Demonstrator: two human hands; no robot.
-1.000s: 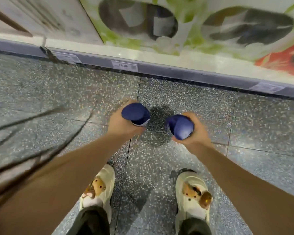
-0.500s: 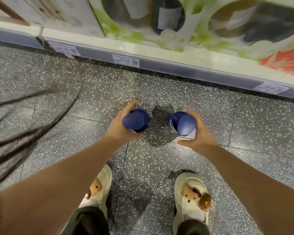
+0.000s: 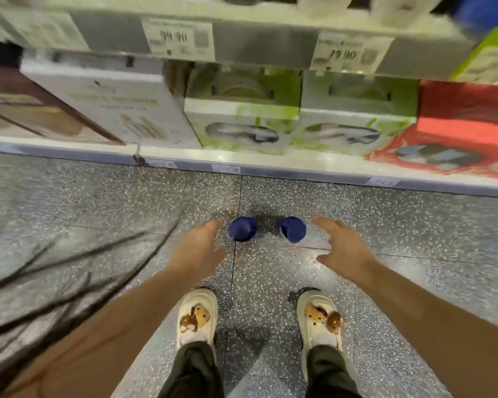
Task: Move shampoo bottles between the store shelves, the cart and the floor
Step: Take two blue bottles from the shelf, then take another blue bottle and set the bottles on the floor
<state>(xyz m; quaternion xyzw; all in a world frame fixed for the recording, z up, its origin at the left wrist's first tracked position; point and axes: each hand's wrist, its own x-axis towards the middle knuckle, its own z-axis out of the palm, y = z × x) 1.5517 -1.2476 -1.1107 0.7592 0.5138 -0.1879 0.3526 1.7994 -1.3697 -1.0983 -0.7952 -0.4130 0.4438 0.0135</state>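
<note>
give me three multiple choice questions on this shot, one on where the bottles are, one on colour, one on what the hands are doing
1. Where do the two bottles stand?
A in a cart
B on the floor, between the hands
C on the bottom shelf

2. What colour are their caps?
A dark blue
B red
C white

3. What is the state of the left hand and the right hand?
A both grip a bottle
B only the left grips one
C both open, holding nothing

Answers: 1 B, they stand on the speckled tiles ahead of the shoes; 2 A, both tops are navy; 3 C, the fingers are spread and curl round nothing.
</note>
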